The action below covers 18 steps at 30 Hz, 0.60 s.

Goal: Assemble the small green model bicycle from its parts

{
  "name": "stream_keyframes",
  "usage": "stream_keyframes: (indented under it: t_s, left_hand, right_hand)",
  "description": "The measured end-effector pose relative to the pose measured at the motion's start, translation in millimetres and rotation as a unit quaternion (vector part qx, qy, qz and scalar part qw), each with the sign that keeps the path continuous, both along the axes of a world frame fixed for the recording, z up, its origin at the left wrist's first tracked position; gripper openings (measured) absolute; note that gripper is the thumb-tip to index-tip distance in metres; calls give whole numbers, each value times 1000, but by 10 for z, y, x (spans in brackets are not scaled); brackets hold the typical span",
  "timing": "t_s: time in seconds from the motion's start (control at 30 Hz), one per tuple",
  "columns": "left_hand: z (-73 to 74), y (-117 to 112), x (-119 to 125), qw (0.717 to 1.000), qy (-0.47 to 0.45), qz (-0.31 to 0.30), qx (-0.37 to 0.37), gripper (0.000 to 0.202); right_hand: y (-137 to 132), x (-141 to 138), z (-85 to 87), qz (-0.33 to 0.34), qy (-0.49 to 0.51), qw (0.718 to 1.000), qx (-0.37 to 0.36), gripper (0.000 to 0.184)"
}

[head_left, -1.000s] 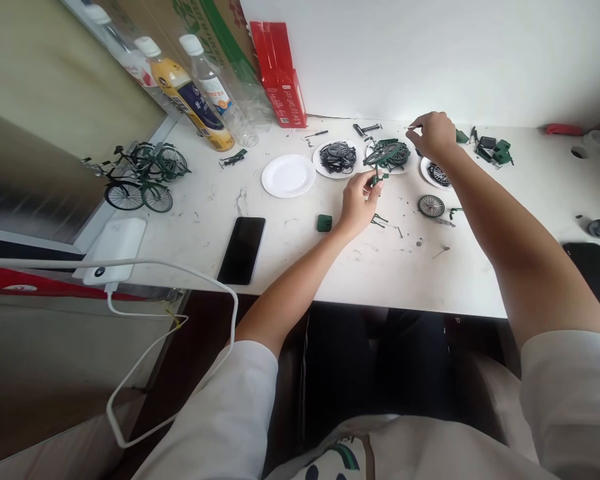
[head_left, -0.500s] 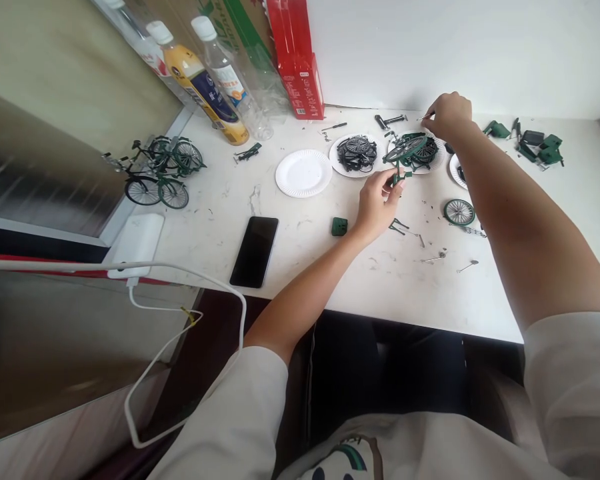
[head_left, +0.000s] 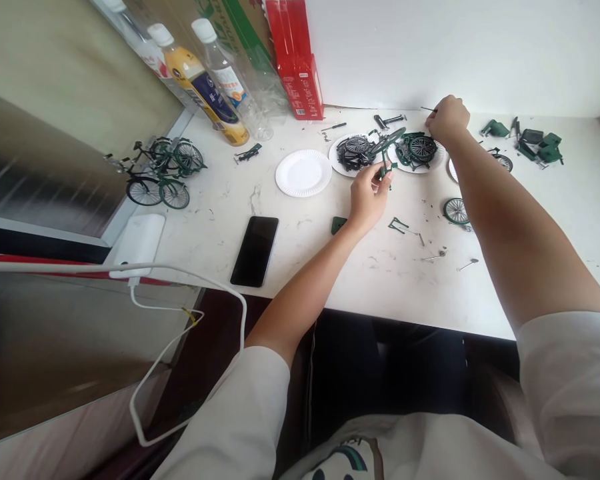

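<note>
The left hand (head_left: 367, 199) grips a green bicycle assembly (head_left: 387, 141) above the table (head_left: 310, 220); the right hand (head_left: 449, 120) pinches a thin tool (head_left: 427, 109), apparently metal. A slackened left grip could drop the assembly. The nearest plate (head_left: 333, 159) contains black parts (head_left: 353, 160); the plate rightward (head_left: 441, 159) contains green parts (head_left: 406, 155).

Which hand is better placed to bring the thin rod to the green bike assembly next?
Right, probably: the right hand has the thin rod in its fingers, beyond and to the right of the green bike assembly. The left hand is occupied holding that assembly.
</note>
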State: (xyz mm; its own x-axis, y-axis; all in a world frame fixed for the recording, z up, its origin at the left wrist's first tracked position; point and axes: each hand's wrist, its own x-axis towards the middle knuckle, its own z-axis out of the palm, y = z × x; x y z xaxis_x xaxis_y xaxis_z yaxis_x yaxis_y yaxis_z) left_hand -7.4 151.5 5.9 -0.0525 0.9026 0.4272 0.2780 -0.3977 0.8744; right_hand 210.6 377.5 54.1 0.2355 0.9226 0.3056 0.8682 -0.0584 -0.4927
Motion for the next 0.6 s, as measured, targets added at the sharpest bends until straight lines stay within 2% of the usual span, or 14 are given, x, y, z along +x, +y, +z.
stream_keyframes:
  t_s: [0.1,0.2,0.3,0.4,0.47,0.53,0.6]
  left_hand:
    - [-12,35,-22,1000,-9,7,-7,56]
    - [-18,35,-4,1000,-10,-4,0,56]
    - [-29,26,19,1000,-11,-13,8,57]
    - [-44,23,28,1000,-14,-15,20,60]
    - [-48,19,30,999,-17,-17,22,62]
    - [-41,13,33,999,-21,-20,20,63]
    - [-29,3,38,999,-27,-21,18,63]
  right_hand:
    - [-62,-46,66,-41,-68,994,-70,60]
    - [-267,-37,174,-14,-80,995,-61,60]
    - [-623,62,259,9,-36,999,-22,52]
    - [-1097,228,316,32,37,999,21,36]
    - [-1443,351,361,60,120,990,36,24]
    - [-1776,464,422,77,245,966,15,18]
    - [-2062,554,490,110,358,927,-16,18]
